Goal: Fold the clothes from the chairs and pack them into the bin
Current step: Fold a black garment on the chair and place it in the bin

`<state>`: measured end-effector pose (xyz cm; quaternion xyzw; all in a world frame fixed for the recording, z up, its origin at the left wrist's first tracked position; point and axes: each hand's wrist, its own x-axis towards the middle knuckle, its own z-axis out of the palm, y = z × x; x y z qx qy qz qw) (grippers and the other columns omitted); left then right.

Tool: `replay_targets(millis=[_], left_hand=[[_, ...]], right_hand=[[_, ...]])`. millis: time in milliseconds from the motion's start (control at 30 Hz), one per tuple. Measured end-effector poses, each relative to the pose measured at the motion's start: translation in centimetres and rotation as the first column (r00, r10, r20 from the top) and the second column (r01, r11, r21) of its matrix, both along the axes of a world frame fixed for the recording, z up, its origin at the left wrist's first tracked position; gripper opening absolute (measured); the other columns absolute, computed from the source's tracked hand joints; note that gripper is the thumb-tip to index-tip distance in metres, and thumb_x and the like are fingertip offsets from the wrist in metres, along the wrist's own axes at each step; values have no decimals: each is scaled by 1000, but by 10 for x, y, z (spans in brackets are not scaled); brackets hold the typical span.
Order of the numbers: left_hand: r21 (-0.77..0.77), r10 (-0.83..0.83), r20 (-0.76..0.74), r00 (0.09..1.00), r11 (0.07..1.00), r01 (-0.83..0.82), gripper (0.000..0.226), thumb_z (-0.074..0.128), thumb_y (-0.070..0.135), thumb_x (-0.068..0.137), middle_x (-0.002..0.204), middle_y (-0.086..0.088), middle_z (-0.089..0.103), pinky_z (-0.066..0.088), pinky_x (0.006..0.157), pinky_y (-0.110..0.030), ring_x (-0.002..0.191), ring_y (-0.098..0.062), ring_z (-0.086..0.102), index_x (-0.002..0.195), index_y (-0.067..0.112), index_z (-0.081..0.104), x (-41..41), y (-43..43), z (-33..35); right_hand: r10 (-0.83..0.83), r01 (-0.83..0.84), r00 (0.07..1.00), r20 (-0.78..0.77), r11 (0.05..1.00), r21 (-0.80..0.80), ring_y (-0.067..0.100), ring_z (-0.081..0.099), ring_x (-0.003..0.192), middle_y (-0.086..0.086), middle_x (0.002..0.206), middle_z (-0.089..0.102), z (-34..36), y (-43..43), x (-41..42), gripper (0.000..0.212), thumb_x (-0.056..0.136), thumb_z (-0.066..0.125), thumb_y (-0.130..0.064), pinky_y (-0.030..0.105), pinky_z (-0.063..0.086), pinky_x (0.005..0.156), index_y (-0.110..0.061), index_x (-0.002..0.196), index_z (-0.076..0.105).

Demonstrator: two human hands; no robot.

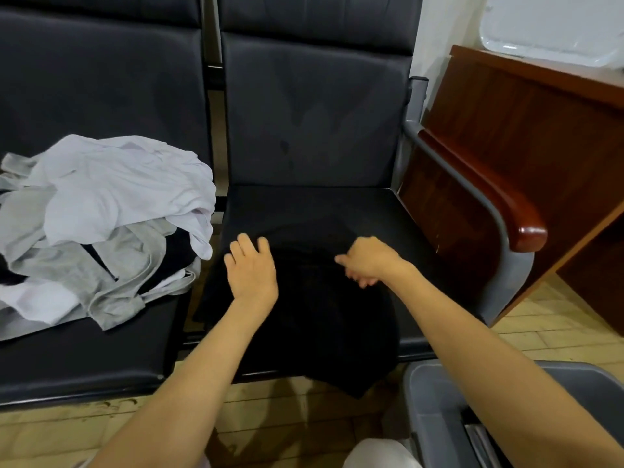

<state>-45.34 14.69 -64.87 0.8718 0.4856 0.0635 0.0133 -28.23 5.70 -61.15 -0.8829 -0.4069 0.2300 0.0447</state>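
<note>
Black garment (320, 315): spread on the right chair seat (371, 211), hem overhanging. Our left hand (251, 268) presses flat; our right hand (366, 261) pinches fabric. We should smooth creases, align edges.

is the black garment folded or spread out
Spread out: the black garment lies flat across the seat, one edge hanging over its front. The left hand presses it; the right hand grips it.
</note>
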Motion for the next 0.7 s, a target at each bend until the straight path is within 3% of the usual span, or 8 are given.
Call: replay_targets(millis=[67,167,267,367,467,567,633,700], left_hand=[[-145,-2,73,997,989,13,51,55,20,94,136,-18,38,42,90,-39,117,-34,50,137,8,30,2,-7,7],[-392,-52,-45,998,920,30,63,48,49,95,140,-15,45,39,98,-38,127,-32,47,139,6,34,7,-27,14],[-539,-187,-199,962,841,52,102,63,68,75,147,-15,32,35,105,-40,135,-33,35,146,6,24,6,-35,17],[-491,-201,-285,937,870,37,103,72,56,75,151,-14,21,28,110,-45,140,-33,23,149,12,16,7,-25,15],[-168,-80,-219,972,985,43,81,63,26,89,155,-17,10,25,111,-45,140,-34,19,150,17,10,8,-11,8],[38,-53,-62,997,998,55,77,60,12,88,154,-21,7,28,106,-40,135,-34,24,149,16,13,8,-4,6],[41,-124,103,987,992,120,64,57,15,90,147,-17,22,31,99,-36,126,-31,33,145,13,24,14,-8,7],[-62,-196,209,958,975,213,49,50,28,97,140,-12,32,33,97,-37,123,-30,36,141,13,34,21,-19,5]], right_hand=[[136,-141,990,37,969,205,24,65,100,8,107,67,-13,10,-1,31,97,51,-37,34,51,88,-15,112,65],[374,-365,928,-13,912,189,21,37,136,3,145,44,-40,29,-7,41,100,47,-33,35,29,114,-22,139,49],[338,-338,941,12,941,29,23,12,147,-5,160,16,-51,42,-1,51,102,33,-45,41,16,119,-30,150,27],[192,-186,978,83,979,-79,28,5,147,-8,161,7,-47,43,14,55,102,23,-51,46,14,116,-32,153,14],[2,23,985,173,990,-140,34,19,142,6,157,19,-35,31,21,60,101,24,-52,43,27,109,-18,151,27],[-31,88,966,256,973,-215,31,56,113,15,136,50,-17,13,16,59,101,30,-51,32,44,85,-6,131,52],[-29,48,994,102,981,-186,30,67,82,20,112,63,-9,9,10,59,100,34,-51,32,54,80,-3,127,53],[-56,51,991,-119,998,-38,28,68,69,19,92,67,-8,12,4,54,99,39,-48,38,59,75,-2,119,57]])
